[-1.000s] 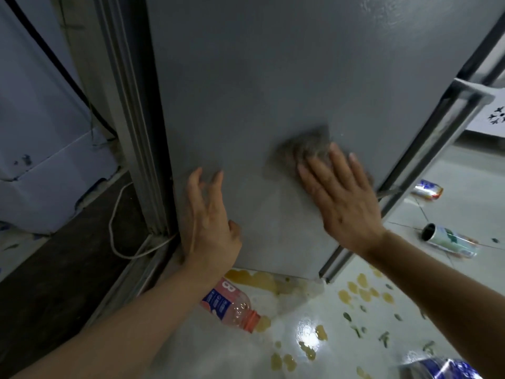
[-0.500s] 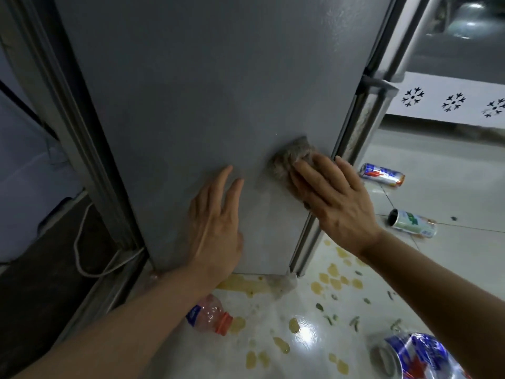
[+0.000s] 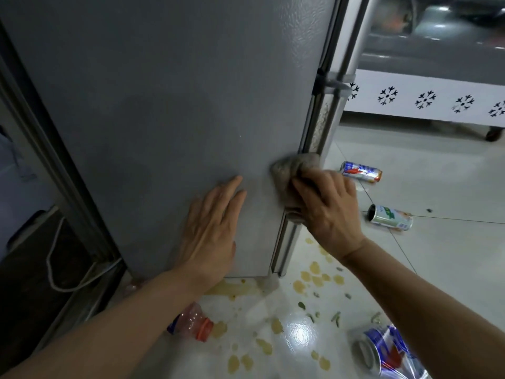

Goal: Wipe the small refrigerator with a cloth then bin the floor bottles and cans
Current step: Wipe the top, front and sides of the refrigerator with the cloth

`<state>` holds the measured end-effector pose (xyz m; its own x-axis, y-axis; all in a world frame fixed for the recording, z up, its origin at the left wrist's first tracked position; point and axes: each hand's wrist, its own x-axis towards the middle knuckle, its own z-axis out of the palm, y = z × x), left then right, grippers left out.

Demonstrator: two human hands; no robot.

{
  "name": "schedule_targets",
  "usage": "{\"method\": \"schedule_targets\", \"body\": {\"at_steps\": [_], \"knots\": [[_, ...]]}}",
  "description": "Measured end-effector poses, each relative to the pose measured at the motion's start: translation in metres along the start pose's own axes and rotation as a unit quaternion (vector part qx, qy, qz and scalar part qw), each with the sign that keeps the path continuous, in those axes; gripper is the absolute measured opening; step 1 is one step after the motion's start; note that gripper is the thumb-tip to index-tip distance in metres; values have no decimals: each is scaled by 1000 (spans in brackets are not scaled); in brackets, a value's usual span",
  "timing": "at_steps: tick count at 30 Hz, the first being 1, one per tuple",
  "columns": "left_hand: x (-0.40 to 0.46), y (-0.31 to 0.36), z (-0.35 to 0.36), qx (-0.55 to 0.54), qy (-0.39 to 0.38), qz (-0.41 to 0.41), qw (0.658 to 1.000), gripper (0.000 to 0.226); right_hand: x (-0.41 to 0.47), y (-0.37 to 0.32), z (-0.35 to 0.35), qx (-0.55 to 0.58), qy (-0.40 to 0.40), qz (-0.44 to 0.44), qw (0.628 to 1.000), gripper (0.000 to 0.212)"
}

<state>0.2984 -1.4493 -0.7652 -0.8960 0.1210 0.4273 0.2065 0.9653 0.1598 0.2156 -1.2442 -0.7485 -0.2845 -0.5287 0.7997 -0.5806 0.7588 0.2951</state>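
At the far left a white cord (image 3: pixel 58 272) loops on the dark floor beside the refrigerator (image 3: pixel 169 110), whose grey side panel fills the middle of the view. The left hand (image 3: pixel 211 236) lies flat on that panel low down, its fingers (image 3: pixel 232 194) straight and together, gripping nothing, seemingly bracing the cabinet. Below its forearm a plastic bottle (image 3: pixel 191 322) with an orange cap lies on its side on the stained floor (image 3: pixel 451 255), cap toward the right. Just right of the left hand, the right hand (image 3: pixel 326 206) holds a bunched grey cloth (image 3: pixel 293 170), fingers (image 3: pixel 306 184) curled over it and pressing it against the panel's front corner, where the door edge begins. The cloth sits above and ahead of the knuckles, so the door strip runs up and down from it; the next stroke probably follows that vertical edge. Further right, three cans lie toppled: a blue and red can (image 3: pixel 360 171), a green and white can (image 3: pixel 390 217), and a crushed can (image 3: pixel 382 354) nearest the right forearm. None is binned yet.
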Motion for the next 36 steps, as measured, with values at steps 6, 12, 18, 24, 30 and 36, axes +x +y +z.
{"method": "schedule_targets", "body": {"at_steps": [6, 12, 18, 24, 30, 36], "knots": [[7, 4, 13, 8, 31, 20, 999, 81, 7, -17, 16, 65, 83, 132, 986, 40], [-8, -6, 43, 36, 7, 46, 998, 67, -71, -28, 57, 53, -26, 33, 998, 30], [-19, -7, 56, 69, -77, 71, 992, 71, -130, -51, 66, 16, -225, -28, 974, 33], [-24, -14, 54, 79, -64, 81, 992, 67, -74, -30, 41, -32, -80, 39, 995, 21], [-31, -29, 58, 104, -71, 88, 988, 70, -79, -34, 59, -17, -58, -15, 998, 15], [-44, -42, 64, 109, -92, 98, 985, 77, -103, -57, 68, -36, -197, -115, 973, 24]]}}
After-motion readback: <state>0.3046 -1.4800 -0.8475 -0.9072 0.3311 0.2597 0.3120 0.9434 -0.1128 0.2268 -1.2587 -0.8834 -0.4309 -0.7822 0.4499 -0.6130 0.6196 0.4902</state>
